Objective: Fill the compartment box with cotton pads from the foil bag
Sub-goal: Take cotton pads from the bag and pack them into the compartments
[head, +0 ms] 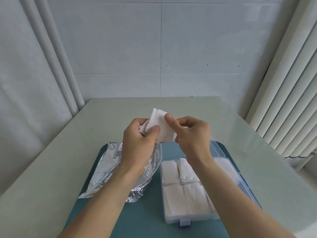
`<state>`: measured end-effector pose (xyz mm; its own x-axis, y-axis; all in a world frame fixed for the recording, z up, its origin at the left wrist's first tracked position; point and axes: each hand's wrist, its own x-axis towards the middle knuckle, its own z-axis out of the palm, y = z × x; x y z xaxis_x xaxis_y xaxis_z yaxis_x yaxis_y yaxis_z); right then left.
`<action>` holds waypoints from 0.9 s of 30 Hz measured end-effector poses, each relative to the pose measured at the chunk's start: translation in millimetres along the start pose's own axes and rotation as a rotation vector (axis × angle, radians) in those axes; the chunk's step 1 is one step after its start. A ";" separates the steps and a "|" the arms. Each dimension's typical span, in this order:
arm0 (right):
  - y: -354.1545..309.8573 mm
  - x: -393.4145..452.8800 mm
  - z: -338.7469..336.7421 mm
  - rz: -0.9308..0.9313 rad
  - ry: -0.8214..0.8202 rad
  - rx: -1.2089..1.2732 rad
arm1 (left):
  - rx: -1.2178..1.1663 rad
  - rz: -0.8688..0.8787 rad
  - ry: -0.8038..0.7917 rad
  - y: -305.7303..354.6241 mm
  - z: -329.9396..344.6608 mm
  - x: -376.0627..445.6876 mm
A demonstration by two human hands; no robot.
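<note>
While both hands pinch the small stack of white square cotton pads (159, 127) above the table, the clear plastic compartment box (188, 191) lies below the right hand (192, 134), nearer than the left hand (139, 143).

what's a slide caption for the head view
Both hands pinch white cotton pads above the crinkled foil bag and clear plastic compartment box.

No legible text; foil bag (109, 162) print unreadable.
</note>
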<state>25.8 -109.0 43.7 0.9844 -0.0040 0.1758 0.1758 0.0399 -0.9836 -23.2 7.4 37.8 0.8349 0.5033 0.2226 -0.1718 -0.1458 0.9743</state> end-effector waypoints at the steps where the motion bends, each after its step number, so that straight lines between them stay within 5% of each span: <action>1: 0.6 0.1 -0.1 0.009 0.010 0.008 | -0.003 -0.002 -0.005 -0.5 -0.1 0.1; 7: -0.5 4.8 -0.5 0.074 -0.038 0.011 | -0.030 -0.017 -0.020 -3.9 0.6 0.8; 12: -9.6 15.4 -20.6 0.131 -0.370 -0.024 | -0.157 -0.089 -0.010 -1.8 -4.1 7.2; 22: -22.8 37.3 -62.9 -0.043 -0.160 -0.052 | -0.151 -0.098 -0.090 -6.2 -12.5 11.7; 27: -45.6 24.3 -73.1 -0.126 -0.567 -0.442 | -0.072 -0.177 -0.413 0.7 -14.7 7.4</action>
<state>42.0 -183.9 90.0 0.8247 0.5411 0.1643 0.3904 -0.3345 -0.8577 -24.9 23.5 40.6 0.9908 0.1306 0.0344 -0.0318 -0.0214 0.9993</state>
